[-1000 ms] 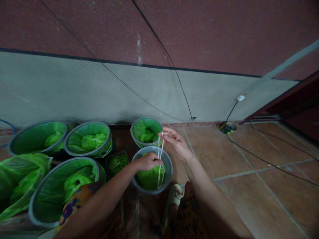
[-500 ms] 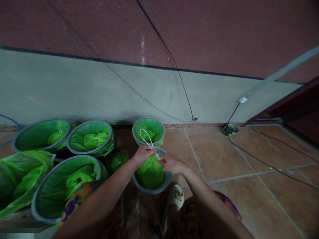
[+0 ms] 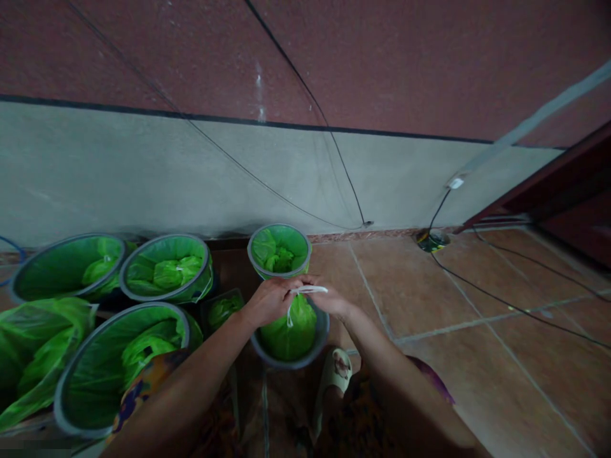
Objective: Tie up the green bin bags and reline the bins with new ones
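Note:
A grey-rimmed round bin [image 3: 290,365] stands on the floor in front of me, with a gathered green bag [image 3: 289,334] inside it. The bag's neck is drawn together right under my hands. A white drawstring [image 3: 311,289] runs across the neck, and a short end hangs down the bag's front. My left hand [image 3: 271,300] is closed on the cord at the neck. From the right, my right hand [image 3: 329,298] meets it, also closed on the cord. The fingertips overlap and partly hide each other.
Behind stands another green-lined bin [image 3: 251,252], near the wall. Several more lined bins [image 3: 125,280] and a small square container [image 3: 242,299] are on the left. Black cables [image 3: 470,296] trail over the tiled floor [image 3: 410,280] at right. My slippered foot [image 3: 337,372] is beside the bin.
My hands have come closer together over the bag. The upright white loop has dropped and now lies stretched sideways across the neck. The view has shifted slightly right.

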Tool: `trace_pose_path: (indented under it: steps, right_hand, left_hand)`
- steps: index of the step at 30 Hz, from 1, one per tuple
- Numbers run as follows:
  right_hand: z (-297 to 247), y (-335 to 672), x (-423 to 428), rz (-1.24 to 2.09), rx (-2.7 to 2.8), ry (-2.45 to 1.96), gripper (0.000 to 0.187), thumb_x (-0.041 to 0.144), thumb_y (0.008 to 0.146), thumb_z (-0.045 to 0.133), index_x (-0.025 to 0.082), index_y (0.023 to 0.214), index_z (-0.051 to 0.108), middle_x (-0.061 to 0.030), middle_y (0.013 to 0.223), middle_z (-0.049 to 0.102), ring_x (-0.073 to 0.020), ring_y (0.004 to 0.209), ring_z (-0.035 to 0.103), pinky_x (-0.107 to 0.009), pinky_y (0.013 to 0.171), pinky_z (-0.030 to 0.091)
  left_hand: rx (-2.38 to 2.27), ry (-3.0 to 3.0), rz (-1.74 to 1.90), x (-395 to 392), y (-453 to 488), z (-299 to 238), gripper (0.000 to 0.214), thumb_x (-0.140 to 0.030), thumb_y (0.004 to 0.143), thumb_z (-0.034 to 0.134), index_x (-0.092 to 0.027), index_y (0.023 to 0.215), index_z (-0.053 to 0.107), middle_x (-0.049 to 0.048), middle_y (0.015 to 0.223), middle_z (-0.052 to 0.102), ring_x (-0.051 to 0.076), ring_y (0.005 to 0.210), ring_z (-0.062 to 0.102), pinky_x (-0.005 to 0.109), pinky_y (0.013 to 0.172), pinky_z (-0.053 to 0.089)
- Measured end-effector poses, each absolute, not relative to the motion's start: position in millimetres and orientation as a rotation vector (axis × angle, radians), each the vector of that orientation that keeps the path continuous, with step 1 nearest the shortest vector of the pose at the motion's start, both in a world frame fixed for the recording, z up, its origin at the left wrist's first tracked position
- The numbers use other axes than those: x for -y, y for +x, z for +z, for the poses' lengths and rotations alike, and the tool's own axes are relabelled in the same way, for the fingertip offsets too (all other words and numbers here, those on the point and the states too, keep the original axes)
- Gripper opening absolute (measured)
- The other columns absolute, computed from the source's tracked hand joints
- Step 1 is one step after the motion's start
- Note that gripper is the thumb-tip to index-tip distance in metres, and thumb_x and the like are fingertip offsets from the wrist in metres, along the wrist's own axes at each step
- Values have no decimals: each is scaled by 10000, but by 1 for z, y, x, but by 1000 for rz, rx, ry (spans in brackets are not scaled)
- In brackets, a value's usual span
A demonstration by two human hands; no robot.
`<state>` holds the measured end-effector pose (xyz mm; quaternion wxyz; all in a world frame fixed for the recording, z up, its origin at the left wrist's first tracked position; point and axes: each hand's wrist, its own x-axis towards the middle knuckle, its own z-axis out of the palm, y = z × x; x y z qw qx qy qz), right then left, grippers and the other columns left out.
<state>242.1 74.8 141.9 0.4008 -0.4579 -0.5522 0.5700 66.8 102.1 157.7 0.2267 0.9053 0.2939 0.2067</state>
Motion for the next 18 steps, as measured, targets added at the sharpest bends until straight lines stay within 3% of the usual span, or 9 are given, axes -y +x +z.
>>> trace_pose_path:
  steps: [4,10,14,18]
  right_hand:
    - [140,239,-71,1588,1223,-1161,217,326,688,716,196,855,669,-1,765,660,-123,666,543,-249,646,428]
    - [138,241,-74,1661,1162,-1190,245,351,718,703,164,877,701,2,732,669,-89,596,514,-212,593,392]
    - [145,239,-73,1261,1423,-1506,192,261,846,542,168,877,707,-26,781,695,-126,669,582,-241,656,436]
    - [155,234,-65,623,1923,-1879,263,141,887,459,174,968,707,-129,984,716,-221,908,647,-318,815,447]
  left_hand:
    - [-891,2609,729,-102,65,148,183,-141,878,532,-211,954,682,14,862,726,147,782,671,258,787,501]
    - [-878,2488,1086,-101,64,139,197,-182,900,540,-218,994,710,50,1067,690,139,931,662,252,846,516]
    - [-947,2380,991,-100,64,139,230,-152,891,517,-215,987,717,43,957,682,132,861,652,239,795,514]
    - [-1163,2368,745,-96,67,137,212,-149,869,504,-201,892,708,38,879,694,146,809,652,238,750,489]
